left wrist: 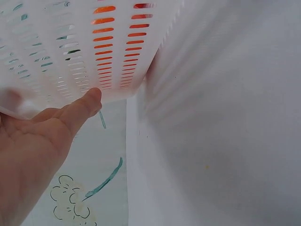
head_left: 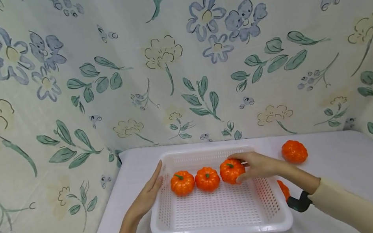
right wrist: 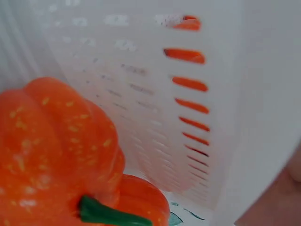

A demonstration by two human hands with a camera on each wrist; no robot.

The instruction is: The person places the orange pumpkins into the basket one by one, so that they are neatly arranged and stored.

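Observation:
A white perforated basket [head_left: 223,228] sits on a white table [head_left: 340,166]. Three small orange pumpkins stand in a row along its far side. My right hand [head_left: 255,164] reaches over the right rim and grips the rightmost pumpkin [head_left: 230,171], which fills the right wrist view [right wrist: 51,150]. The middle pumpkin [head_left: 207,178] and left pumpkin [head_left: 182,182] stand free. My left hand [head_left: 150,191] lies flat with straight fingers against the basket's left outer wall [left wrist: 70,52], thumb [left wrist: 87,104] on it.
Another pumpkin [head_left: 294,151] sits on the table right of the basket. One more pumpkin [head_left: 283,189] shows partly behind my right forearm. Flowered cloth [head_left: 163,56] hangs behind and to both sides of the table.

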